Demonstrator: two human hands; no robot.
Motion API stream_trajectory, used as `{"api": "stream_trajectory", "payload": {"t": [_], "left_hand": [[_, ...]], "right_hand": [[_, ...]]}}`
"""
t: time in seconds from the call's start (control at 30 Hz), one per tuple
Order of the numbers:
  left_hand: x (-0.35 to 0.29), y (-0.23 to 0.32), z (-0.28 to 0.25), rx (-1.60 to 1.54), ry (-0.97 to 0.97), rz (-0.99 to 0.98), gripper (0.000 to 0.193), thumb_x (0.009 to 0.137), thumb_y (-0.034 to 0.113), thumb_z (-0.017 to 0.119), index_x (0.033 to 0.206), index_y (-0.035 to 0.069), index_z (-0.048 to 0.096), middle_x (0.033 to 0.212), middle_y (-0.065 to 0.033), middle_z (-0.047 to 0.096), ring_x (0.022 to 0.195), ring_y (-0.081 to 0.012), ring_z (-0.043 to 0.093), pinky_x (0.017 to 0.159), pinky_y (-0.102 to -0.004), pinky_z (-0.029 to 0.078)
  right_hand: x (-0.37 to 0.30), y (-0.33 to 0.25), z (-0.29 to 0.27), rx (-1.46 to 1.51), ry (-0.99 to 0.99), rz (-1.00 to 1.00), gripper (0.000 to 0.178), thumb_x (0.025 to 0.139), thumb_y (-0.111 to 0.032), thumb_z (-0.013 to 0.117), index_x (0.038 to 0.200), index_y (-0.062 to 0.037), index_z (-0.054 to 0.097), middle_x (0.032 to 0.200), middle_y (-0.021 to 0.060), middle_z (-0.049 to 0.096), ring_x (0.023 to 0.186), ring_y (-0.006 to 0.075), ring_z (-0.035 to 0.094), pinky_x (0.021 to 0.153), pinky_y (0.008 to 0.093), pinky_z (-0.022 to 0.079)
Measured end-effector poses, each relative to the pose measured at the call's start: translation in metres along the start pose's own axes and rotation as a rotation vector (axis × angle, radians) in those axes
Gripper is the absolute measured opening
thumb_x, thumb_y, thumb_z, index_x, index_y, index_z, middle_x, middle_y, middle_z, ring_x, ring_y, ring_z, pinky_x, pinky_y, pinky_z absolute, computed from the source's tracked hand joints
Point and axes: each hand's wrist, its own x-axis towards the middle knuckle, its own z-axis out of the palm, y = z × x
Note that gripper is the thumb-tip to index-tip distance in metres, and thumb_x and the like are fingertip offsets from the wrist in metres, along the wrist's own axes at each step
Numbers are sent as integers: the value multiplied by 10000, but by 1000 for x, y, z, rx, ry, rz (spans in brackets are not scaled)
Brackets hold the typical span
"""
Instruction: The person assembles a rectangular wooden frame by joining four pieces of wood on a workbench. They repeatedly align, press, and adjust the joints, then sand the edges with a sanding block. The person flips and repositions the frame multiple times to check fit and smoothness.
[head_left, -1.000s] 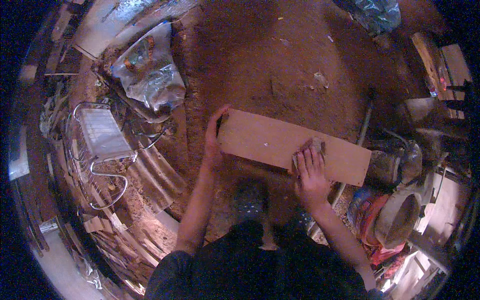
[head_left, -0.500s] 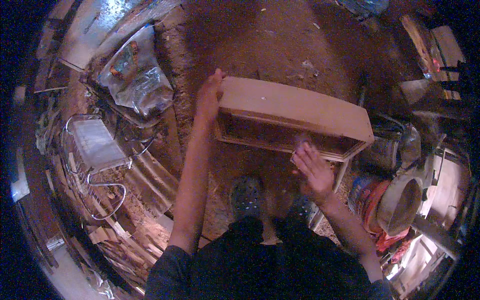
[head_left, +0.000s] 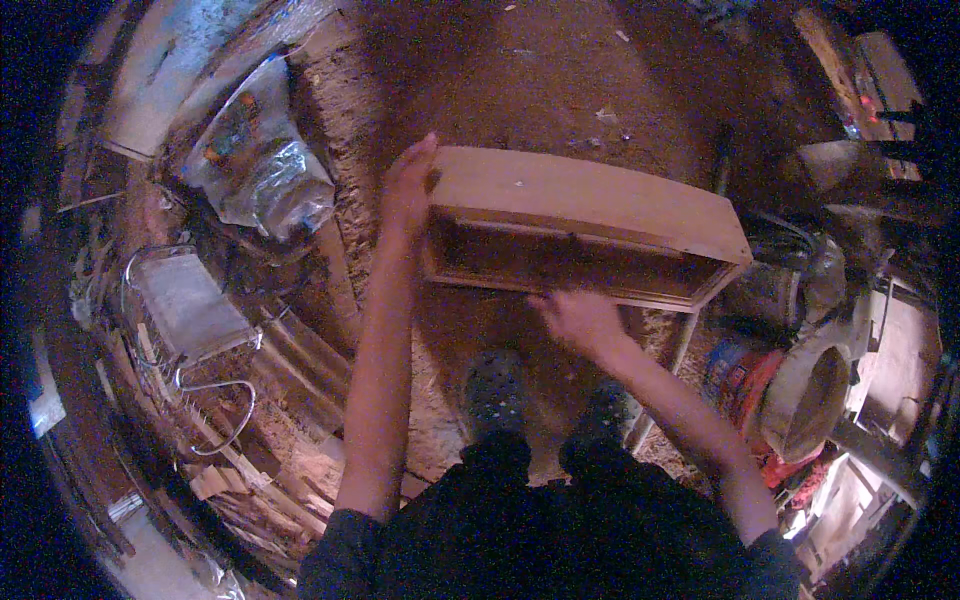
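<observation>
A long, shallow wooden box (head_left: 590,200), like a drawer, lies across in front of me with its hollow side facing me. My left hand (head_left: 410,185) grips its left end, fingers wrapped over the far upper corner. At the near lower edge of the box is my right hand (head_left: 582,322), its fingers curled in and slightly blurred. Whatever is under those fingers is hidden from view. The inside of the box is dark.
At left stand a metal-framed chair (head_left: 195,300) and a crumpled clear plastic sheet (head_left: 265,165). Wood scraps (head_left: 250,500) lie at the lower left. A round tub (head_left: 805,400) and a red sack (head_left: 745,390) are at right. My shoes (head_left: 495,390) are on the floor below the box.
My right hand has moved left and slightly down along the box's near edge, its fingers now curled more. The left hand keeps its hold on the box's left end.
</observation>
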Motion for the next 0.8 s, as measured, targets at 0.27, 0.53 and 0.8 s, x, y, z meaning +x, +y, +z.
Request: {"api": "stream_trajectory", "payload": {"t": [0.27,0.53,0.8], "left_hand": [[19,8,-19,-479,-144,-423,418,910,335,547,1140,-4,625,1178,-118,615,1124,-227,541,986,-315,384],[18,-9,-10,-102,-97,-79,500,909,409,548,1161,-19,604,1156,-119,613,1080,-215,548,967,-345,394],[18,-13,-15,-50,-84,-67,490,910,416,540,1158,0,619,1160,-115,614,1090,-221,543,975,-340,387]], "right_hand": [[39,-35,44,102,14,-261,415,933,-425,451,944,-39,601,851,218,654,802,393,642,705,501,528],[-36,63,-11,-55,67,225,422,911,-420,472,850,-38,641,781,223,645,727,404,627,648,515,509],[-64,75,-15,-149,357,279,376,907,-342,517,708,-52,651,679,192,618,664,378,607,650,474,490]]}}
